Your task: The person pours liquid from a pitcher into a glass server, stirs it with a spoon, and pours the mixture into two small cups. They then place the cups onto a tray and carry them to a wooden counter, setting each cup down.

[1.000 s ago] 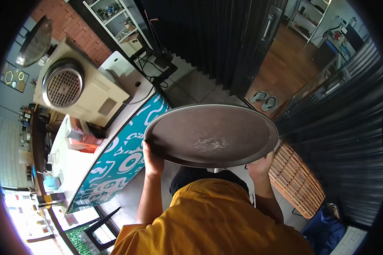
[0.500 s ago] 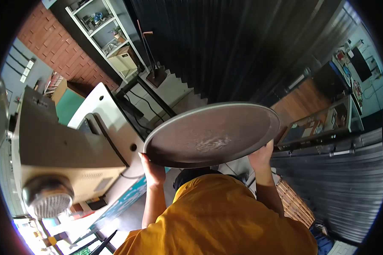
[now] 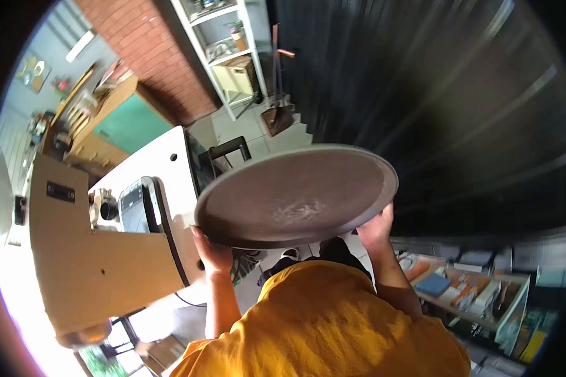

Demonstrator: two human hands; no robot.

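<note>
A large round tray [image 3: 258,195], dark brown-grey with a raised rim and a pale scuffed patch near its middle, is held out in front of my body. My left hand [image 3: 212,252] grips its near left edge. On the right edge, my right hand [image 3: 377,229] holds the rim, fingers mostly hidden under the tray. The tray's underside is out of sight.
To the left stands a white table [image 3: 185,147] with a big beige machine [image 3: 107,264] on it. Ahead are a white shelf [image 3: 223,60], a dustpan [image 3: 277,119] and a green-doored cabinet [image 3: 135,122]. A dark corrugated wall [image 3: 434,113] rises at right, above a glass display case [image 3: 484,295].
The view has swung round, so the shelf and dustpan sit further right and the display case lower. Both hands still hold the tray, which appears slightly further left.
</note>
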